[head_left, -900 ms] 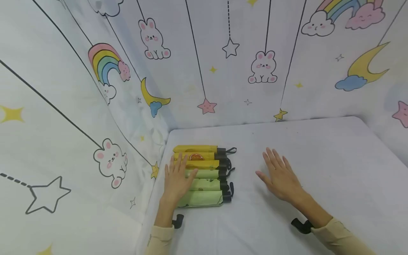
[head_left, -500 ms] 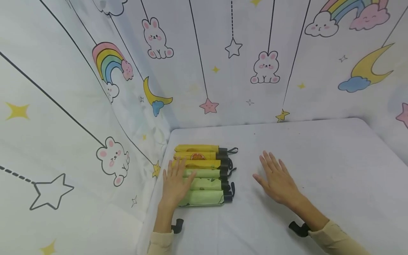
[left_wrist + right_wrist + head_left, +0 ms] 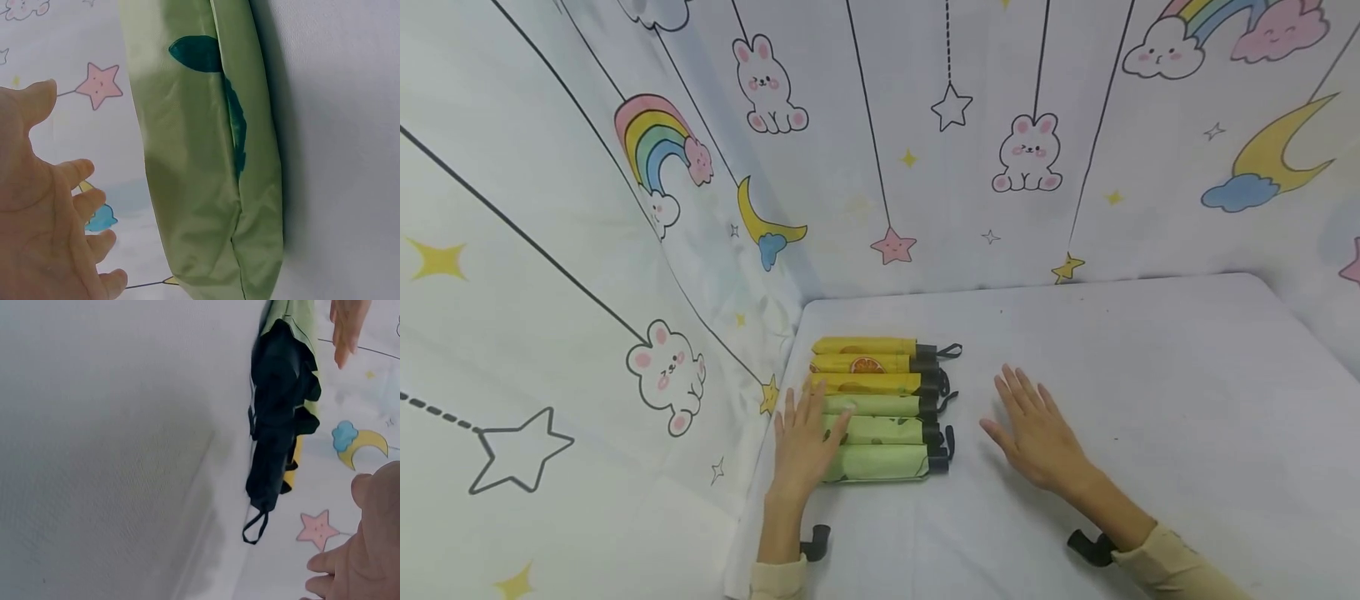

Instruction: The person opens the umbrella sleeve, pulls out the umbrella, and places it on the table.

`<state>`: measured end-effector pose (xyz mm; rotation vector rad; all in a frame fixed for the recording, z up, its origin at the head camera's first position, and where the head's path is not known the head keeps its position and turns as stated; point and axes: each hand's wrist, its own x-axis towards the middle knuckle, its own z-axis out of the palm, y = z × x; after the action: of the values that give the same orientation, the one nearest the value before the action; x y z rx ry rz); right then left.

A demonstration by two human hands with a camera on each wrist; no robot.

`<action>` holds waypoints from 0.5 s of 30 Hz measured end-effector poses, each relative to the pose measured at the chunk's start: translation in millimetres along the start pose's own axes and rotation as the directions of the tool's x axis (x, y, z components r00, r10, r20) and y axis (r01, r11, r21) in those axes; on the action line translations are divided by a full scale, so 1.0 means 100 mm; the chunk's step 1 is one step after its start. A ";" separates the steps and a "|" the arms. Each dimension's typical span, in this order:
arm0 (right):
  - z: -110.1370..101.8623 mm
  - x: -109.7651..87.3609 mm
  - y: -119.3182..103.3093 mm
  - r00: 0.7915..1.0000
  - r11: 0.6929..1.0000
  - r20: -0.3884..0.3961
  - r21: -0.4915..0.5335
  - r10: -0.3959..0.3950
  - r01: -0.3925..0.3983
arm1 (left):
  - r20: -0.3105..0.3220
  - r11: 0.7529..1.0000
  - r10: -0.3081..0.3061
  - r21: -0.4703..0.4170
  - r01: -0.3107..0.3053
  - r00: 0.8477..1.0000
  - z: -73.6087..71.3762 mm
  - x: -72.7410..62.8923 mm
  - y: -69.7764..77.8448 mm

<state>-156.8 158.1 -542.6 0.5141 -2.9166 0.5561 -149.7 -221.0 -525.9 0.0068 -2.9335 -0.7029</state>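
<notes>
Several folded umbrellas lie side by side in a row on the white table, their black handles pointing right. The far ones are yellow, among them an umbrella with an orange-slice print (image 3: 868,365). Closer in are green ones, the nearest being a light green umbrella (image 3: 883,463) with dark leaf marks. Over the left ends of the green umbrellas is my left hand (image 3: 805,442), fingers straight; the left wrist view shows it apart from the green fabric (image 3: 194,144). To the right of the handles (image 3: 275,381), my right hand (image 3: 1039,437) has straight, spread fingers and holds nothing.
The white table (image 3: 1187,400) extends to the right of the umbrellas. A white cloth backdrop (image 3: 850,100) printed with rabbits, stars and rainbows stands behind the table and along its left side. Each wrist wears a black mount (image 3: 1092,548).
Both hands have drawn slightly back toward the body. The right hand has also shifted left, closer to the umbrella handles. The umbrellas lie as before.
</notes>
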 end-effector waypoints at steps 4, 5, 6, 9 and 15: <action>0.03 0.00 -0.06 1.000 1.000 0.001 0.003 -0.010 0.010 | -0.029 1.000 -0.015 0.002 0.015 0.999 -0.02 -0.05 -0.03; 0.03 0.01 -0.08 1.000 1.000 0.000 0.005 -0.015 0.015 | -0.035 1.000 -0.022 0.003 0.022 0.999 -0.03 -0.06 -0.05; 0.04 0.01 -0.09 1.000 1.000 -0.003 0.007 -0.021 0.021 | -0.036 1.000 -0.031 0.004 0.031 0.999 -0.03 -0.07 -0.06; 0.07 0.00 -0.14 0.999 0.999 -0.012 0.014 -0.035 0.035 | -0.032 0.998 -0.065 -0.006 0.065 0.997 -0.05 -0.11 -0.09; 0.13 -0.01 -0.23 0.998 0.997 -0.025 0.035 -0.062 0.063 | -0.014 0.992 -0.124 -0.033 0.123 0.992 -0.08 -0.16 -0.15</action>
<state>-148.5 133.4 -546.8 0.5972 -2.8621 0.6029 -133.7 -237.4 -527.1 0.1920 -2.9257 -0.7633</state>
